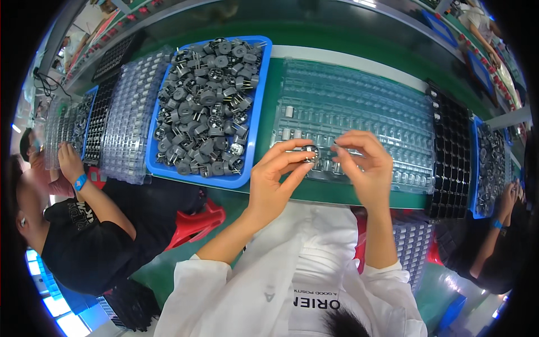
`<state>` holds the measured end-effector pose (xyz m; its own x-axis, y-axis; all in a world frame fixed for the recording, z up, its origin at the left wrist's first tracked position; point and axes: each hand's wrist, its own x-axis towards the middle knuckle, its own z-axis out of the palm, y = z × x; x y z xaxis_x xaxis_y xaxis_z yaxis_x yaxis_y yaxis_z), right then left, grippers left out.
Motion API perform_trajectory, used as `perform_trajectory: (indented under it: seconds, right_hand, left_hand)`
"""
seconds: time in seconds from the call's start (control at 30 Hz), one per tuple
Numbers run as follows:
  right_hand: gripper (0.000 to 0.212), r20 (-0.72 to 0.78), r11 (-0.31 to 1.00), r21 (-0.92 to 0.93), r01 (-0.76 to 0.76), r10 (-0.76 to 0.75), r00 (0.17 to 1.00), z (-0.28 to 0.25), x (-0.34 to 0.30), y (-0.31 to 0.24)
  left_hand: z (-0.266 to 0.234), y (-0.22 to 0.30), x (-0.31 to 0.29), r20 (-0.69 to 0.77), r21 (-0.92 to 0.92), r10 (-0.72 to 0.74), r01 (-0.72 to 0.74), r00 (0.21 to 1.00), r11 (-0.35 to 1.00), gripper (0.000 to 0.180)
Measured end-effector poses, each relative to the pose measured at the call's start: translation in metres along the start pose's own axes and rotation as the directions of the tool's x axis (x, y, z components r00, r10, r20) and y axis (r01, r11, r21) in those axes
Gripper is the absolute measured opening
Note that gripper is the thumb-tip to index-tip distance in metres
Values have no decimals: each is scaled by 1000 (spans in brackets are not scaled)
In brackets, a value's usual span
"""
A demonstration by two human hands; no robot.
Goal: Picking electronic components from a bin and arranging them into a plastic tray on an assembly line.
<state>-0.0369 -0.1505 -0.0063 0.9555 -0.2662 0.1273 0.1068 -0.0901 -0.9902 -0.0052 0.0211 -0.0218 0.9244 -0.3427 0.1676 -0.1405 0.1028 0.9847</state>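
Observation:
My left hand (270, 181) pinches a small round electronic part (312, 154) between thumb and fingers; its dark face with shiny metal bits is turned toward my right hand. A short gap away, my right hand (369, 171) has thumb and index fingertip drawn together; whatever they grip is too small to name. Both hands hover above the near edge of a clear plastic tray (359, 112) with rows of moulded pockets. A few white cylinders (289, 112) stand in its left pockets. To the left, a blue bin (263, 73) holds a heap of grey round parts with metal pins.
A black gridded tray (451, 157) borders the clear tray on the right, with another blue bin (476, 191) beyond. More clear trays (126, 121) lie left of the big bin. Co-workers sit on both sides, one arm (104, 205) at the left. A red stool (196, 224) stands below.

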Motion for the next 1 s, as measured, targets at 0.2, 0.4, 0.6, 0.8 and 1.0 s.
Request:
perform_trajectory:
  seconds: [0.2,0.4,0.6,0.8,1.0]
  right_hand:
    - [24,-36,996,-81,27,-30,999,-28,-29,-8]
    - [22,-29,963,-218,157,-167,986,-41,-43,-11]
    - [22,17,893,-351,283,-296,955,-42,-43,-13]
    - [19,88,796,-449,406,-413,907,-39,-39,-14]
    - [18,123,759,-483,437,-436,892,-39,-37,-13]
  left_hand:
    - [16,-5,1,181,66,2,-14,983,998,46]
    - [28,-5,1,235,70,23,-40,972,997,49]
    - [32,1,0,260,110,73,-105,963,988,51]
    - [34,2,-2,262,144,95,-136,961,980,54]
    - [33,1,-2,268,148,113,-157,957,976,54]
